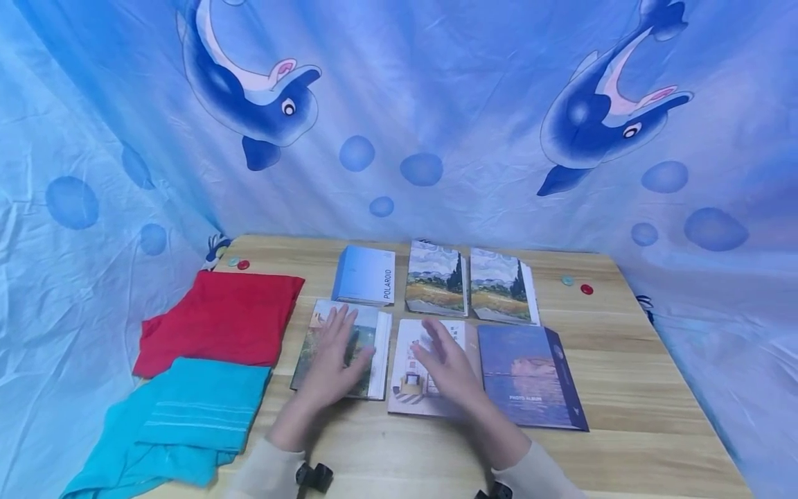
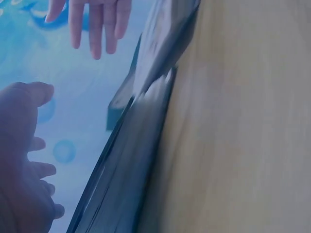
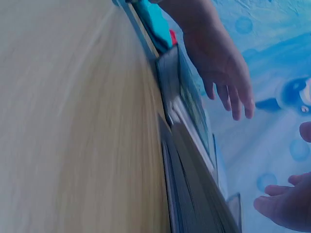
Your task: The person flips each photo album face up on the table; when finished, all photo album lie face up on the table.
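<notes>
My left hand [image 1: 333,364] hovers over a photo album with a landscape painting cover [image 1: 305,357], its fingers spread and holding nothing. To its right, my right hand [image 1: 454,374] is held over a pale album with a small armchair drawing [image 1: 405,360], fingers extended. The left wrist view shows my left hand [image 2: 22,160] above the thick page edges of an album [image 2: 131,160]. From the right wrist, my right hand [image 3: 289,204] appears at the lower right, raised above the albums. Beside it lies a blue-purple photo album [image 1: 520,374].
Behind stand a blue Polaroid album [image 1: 364,274] and two matching wheat-field albums [image 1: 434,277]. Red cloth [image 1: 218,319] and turquoise cloth [image 1: 193,409] lie at the left. Small green and red discs [image 1: 587,289] sit near both back corners of the wooden table [image 1: 648,402].
</notes>
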`<action>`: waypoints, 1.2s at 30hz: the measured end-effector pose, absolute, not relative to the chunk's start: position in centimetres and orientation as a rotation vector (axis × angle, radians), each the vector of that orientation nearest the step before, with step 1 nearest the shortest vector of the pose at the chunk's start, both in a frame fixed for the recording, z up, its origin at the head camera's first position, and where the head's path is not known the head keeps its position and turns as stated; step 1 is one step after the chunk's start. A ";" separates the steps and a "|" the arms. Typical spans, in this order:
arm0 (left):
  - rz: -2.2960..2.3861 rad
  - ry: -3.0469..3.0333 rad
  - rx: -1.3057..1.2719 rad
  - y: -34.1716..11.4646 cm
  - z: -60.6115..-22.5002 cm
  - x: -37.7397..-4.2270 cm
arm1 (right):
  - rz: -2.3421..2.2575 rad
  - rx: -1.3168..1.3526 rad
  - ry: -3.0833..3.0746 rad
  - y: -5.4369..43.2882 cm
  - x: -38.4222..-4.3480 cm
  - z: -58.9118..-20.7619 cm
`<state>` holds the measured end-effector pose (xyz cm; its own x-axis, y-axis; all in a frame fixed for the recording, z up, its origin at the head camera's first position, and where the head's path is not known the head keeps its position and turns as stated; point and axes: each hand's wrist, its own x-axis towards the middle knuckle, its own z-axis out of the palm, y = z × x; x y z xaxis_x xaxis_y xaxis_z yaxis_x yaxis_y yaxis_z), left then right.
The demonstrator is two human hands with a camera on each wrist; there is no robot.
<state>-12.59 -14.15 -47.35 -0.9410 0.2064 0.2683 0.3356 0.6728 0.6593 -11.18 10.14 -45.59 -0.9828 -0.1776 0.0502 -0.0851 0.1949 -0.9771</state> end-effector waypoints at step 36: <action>-0.943 -2.922 -0.952 -4.3 -50.8 -10.4 | -2.020 0.208 2.252 16.4 -9.1 -49.4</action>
<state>-10.39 -4.30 -50.75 -0.8221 0.5591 0.1074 0.5163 0.6528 0.5543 -9.11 16.41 -49.36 -0.9846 0.0288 -0.1725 0.1746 0.1057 -0.9790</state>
